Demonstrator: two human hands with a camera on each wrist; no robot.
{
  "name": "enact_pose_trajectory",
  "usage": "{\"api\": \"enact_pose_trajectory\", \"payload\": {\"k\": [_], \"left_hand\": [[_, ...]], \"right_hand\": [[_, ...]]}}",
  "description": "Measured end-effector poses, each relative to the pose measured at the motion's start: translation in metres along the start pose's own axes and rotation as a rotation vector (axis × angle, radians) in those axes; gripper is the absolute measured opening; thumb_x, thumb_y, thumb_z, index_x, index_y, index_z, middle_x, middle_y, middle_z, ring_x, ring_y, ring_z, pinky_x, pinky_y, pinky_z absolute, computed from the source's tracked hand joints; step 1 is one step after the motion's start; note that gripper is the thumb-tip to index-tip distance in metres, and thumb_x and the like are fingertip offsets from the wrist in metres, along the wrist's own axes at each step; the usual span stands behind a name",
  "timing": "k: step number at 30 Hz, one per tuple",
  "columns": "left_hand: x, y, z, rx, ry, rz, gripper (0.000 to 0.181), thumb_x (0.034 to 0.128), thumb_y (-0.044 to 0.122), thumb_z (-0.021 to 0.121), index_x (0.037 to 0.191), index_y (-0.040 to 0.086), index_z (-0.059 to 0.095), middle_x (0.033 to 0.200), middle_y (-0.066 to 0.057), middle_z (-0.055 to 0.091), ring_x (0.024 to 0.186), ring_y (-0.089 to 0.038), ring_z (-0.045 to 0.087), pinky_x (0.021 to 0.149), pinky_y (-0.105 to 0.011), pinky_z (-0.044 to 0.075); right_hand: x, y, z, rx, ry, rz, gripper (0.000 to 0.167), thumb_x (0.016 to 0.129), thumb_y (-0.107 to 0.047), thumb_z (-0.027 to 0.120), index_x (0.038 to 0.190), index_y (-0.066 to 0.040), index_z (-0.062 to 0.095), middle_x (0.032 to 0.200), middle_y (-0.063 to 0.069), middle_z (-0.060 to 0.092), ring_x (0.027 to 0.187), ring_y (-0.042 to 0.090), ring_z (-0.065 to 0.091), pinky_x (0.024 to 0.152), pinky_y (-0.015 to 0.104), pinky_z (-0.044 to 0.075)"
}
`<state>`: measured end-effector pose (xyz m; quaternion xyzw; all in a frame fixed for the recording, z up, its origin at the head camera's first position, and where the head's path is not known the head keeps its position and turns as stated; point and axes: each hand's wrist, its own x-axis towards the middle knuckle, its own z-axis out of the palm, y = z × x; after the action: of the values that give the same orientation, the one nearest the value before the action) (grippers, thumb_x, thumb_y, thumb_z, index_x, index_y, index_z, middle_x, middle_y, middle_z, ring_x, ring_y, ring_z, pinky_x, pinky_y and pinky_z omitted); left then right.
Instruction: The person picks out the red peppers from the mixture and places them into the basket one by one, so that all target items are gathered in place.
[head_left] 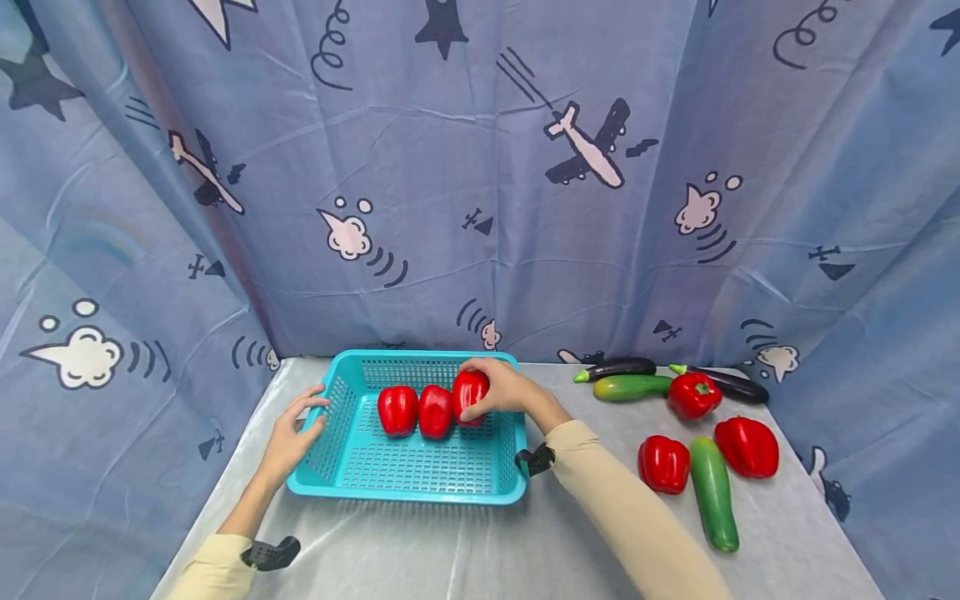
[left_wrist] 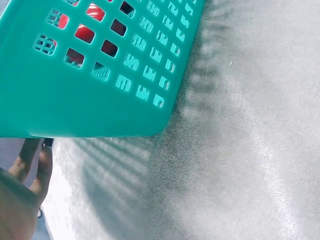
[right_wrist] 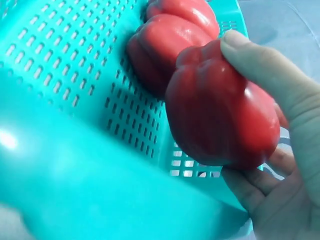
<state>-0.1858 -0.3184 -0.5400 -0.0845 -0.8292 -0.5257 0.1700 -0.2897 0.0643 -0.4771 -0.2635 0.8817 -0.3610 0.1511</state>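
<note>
1. On my feed, the right grip (head_left: 504,388) holds a red pepper (head_left: 467,395) inside the basket (head_left: 405,498), just right of two other peppers (head_left: 397,410).
2. My left grip (head_left: 288,437), fingers loosely spread, is farther off, at the left rim.

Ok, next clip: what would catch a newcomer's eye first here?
Probably the turquoise basket, left of centre on the table, with the right hand gripping a red pepper inside its right side. Next, the blue curtain behind, printed with cartoon planes. Then the loose peppers, green vegetables and dark eggplants toward the table's right.
</note>
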Motion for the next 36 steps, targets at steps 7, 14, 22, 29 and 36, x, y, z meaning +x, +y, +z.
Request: {"api": "enact_pose_trajectory", "payload": {"k": [7,14,22,29,36], "left_hand": [[-0.002,0.021,-0.001,0.001,-0.006,0.012,0.026,0.0923,-0.015,0.06,0.118,-0.014,0.062,0.144,-0.034,0.045,0.13,-0.052,0.042,0.084,-0.013,0.045],[-0.001,-0.002,-0.001,0.006,-0.005,0.007,0.026,0.0952,-0.009,0.062,0.121,-0.008,0.064,0.147,-0.024,0.047,0.133,-0.044,0.043,0.085,-0.012,0.044],[0.0,-0.004,-0.001,-0.014,-0.007,0.002,0.025,0.0955,-0.008,0.062,0.121,-0.006,0.065,0.148,-0.022,0.047,0.134,-0.043,0.043,0.086,-0.013,0.045],[0.0,-0.005,-0.001,-0.026,-0.008,0.002,0.025,0.0954,-0.009,0.062,0.121,-0.008,0.064,0.148,-0.023,0.046,0.135,-0.044,0.041,0.087,-0.013,0.044],[0.0,-0.005,0.0,-0.003,-0.001,-0.004,0.026,0.0953,-0.009,0.063,0.121,-0.008,0.064,0.148,-0.025,0.046,0.134,-0.044,0.043,0.086,-0.012,0.044]], "right_hand": [[-0.001,0.001,0.0,-0.06,0.014,0.023,0.079,0.073,-0.03,0.094,0.141,-0.015,0.057,0.129,0.004,0.059,0.116,0.027,0.054,0.078,0.038,0.058],[-0.004,0.001,0.001,-0.09,0.01,0.017,0.081,0.073,-0.03,0.094,0.143,-0.012,0.057,0.131,0.006,0.059,0.117,0.028,0.054,0.079,0.039,0.058],[-0.003,-0.001,0.0,-0.117,-0.026,0.006,0.083,0.075,-0.029,0.093,0.146,-0.008,0.054,0.134,0.009,0.058,0.118,0.029,0.054,0.081,0.039,0.058],[-0.002,-0.001,0.0,-0.108,-0.026,0.03,0.085,0.074,-0.029,0.093,0.146,-0.009,0.054,0.134,0.009,0.058,0.118,0.03,0.054,0.079,0.04,0.059],[-0.002,0.0,-0.002,-0.086,-0.033,0.026,0.084,0.074,-0.027,0.093,0.146,-0.01,0.054,0.138,0.011,0.056,0.123,0.032,0.052,0.081,0.041,0.058]]}}
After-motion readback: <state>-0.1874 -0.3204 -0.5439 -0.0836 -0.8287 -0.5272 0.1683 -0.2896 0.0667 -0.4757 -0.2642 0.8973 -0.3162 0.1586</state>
